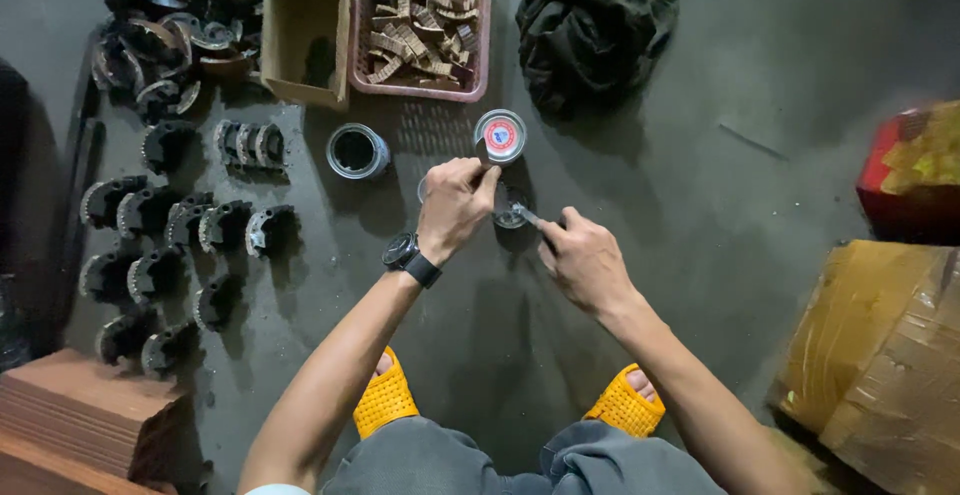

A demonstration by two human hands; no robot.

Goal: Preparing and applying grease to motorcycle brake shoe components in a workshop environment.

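Open tin (pixel 357 151) left of lid (pixel 500 136); basket (pixel 480 50) behind both.

dark floor (pixel 760 75) | brake shoes (pixel 170 245) | open tin (pixel 356 151) | pink basket (pixel 482 45) | black cloth (pixel 590 30) | cardboard boxes (pixel 880 355)

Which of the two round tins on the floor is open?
The left tin, beside the cardboard box: its dark inside shows. The other tin, above the left hand, has its red-and-white lid on.
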